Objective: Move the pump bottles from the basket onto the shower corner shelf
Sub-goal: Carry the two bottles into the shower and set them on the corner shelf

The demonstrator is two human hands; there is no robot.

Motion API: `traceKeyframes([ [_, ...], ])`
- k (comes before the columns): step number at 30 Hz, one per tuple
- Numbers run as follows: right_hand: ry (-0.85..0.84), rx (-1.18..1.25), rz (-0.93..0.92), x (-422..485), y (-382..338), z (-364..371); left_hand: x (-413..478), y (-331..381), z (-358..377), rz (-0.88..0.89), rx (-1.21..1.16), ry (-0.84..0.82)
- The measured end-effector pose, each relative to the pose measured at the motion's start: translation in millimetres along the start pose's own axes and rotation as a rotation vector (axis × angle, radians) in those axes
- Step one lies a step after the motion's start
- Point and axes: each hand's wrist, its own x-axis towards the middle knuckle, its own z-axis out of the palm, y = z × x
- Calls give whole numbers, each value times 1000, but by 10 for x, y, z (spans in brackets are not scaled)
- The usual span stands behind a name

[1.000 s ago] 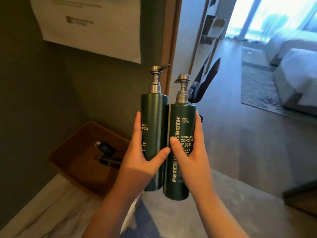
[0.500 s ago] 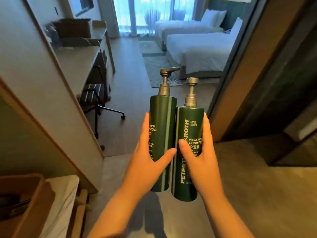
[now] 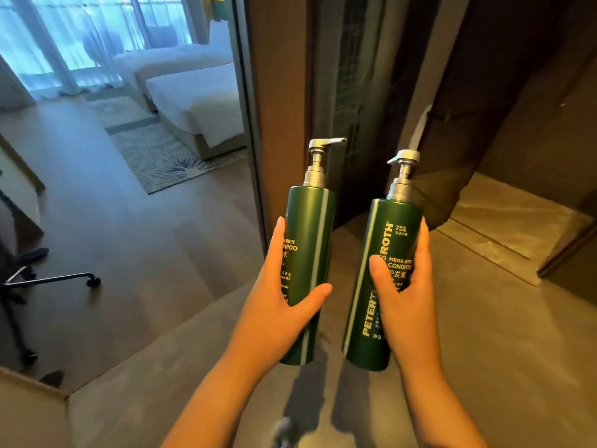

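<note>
A: Left hand (image 3: 277,305) wrapped round the shampoo bottle (image 3: 307,270), thumb across the front, fingers behind. Right hand (image 3: 405,295) clamped on the conditioner bottle (image 3: 381,286) the same way, thumb on the label.

B: Both upright?

A: Near enough. Each tips a touch, pump heads up, nozzles pointing off to the side. There's a clear gap between the two bottles; they're apart, not touching.

B: And they're in the air, not set down?

A: In the air, held out in front at about chest height, over a grey floor (image 3: 484,367). Nothing under them but that.

B: So where does that leave the job?

A: I'd call it the carrying stretch. Both bottles are out of the basket, which isn't in view at all. So the pick-up looks done.

B: And the shelf?

A: Can't see one. Ahead and to the right there's a dark doorway (image 3: 484,92) with a pale stone step or sill (image 3: 504,227) beyond it, which could be the shower area, but I can't say for sure. Off to the left, a bedroom with a bed (image 3: 193,101) behind glass.

B: What's left, then?

A: By my reckoning: reach the shower corner, find the shelf, stand both bottles on it. Whether more bottles wait in the basket, I can't tell from here.
</note>
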Motion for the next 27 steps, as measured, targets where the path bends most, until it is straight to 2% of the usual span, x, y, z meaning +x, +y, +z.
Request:
traceKeyframes([
  [7, 160, -63, 115, 643, 431, -423, 882, -176, 681, -10, -75, -153],
  [18, 265, -112, 98, 2179, 950, -733, 2586, -366, 1745, -1, -353, -395],
  [22, 329, -203, 141, 2363, 1132, -1144, 2861, -368, 2360, 43, -326, -518],
  [25, 466, -201, 160, 2478, 1247, -1542, 3048, -261, 2878, 35, -300, -631],
  [27, 557, -216, 146, 2603, 1330, -1850, 3185, -176, 3267, 72, -248, -650],
])
